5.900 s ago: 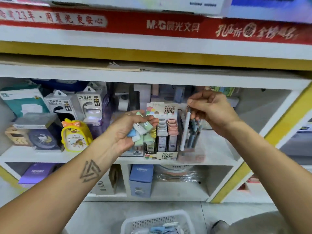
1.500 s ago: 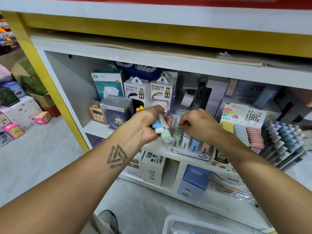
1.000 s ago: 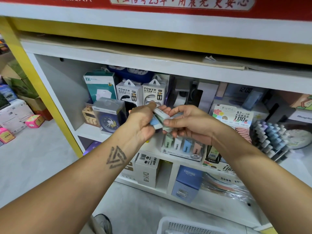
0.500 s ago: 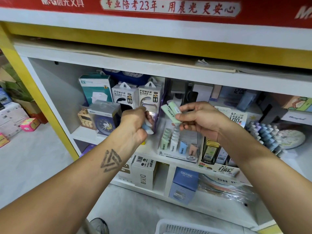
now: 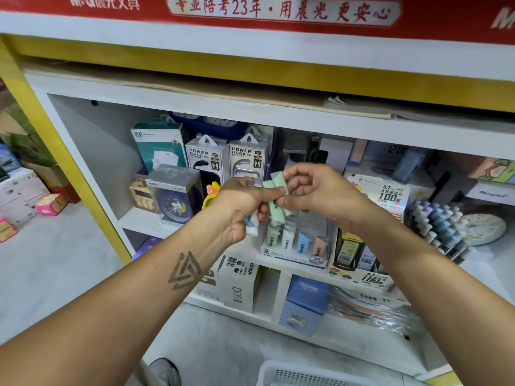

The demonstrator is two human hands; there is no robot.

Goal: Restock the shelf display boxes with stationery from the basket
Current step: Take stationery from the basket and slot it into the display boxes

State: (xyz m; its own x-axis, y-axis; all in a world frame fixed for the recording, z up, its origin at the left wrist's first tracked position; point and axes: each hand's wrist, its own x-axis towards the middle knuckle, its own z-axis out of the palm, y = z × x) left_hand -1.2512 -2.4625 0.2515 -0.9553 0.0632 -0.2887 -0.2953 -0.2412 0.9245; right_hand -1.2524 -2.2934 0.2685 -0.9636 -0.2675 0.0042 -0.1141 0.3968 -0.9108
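The right hand [image 5: 320, 193] pinches two pale green erasers [image 5: 274, 190] at their tops; the left hand [image 5: 239, 207] grips blue and white erasers [image 5: 250, 225] just to their left. Both hover just above the clear eraser display box [image 5: 295, 246] on the shelf [image 5: 145, 218]. The white basket [image 5: 278, 374] lies near, on the floor.

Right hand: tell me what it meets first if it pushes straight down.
Probably the clear display box of pastel erasers under the right hand, which pinches green erasers; depth is unclear.
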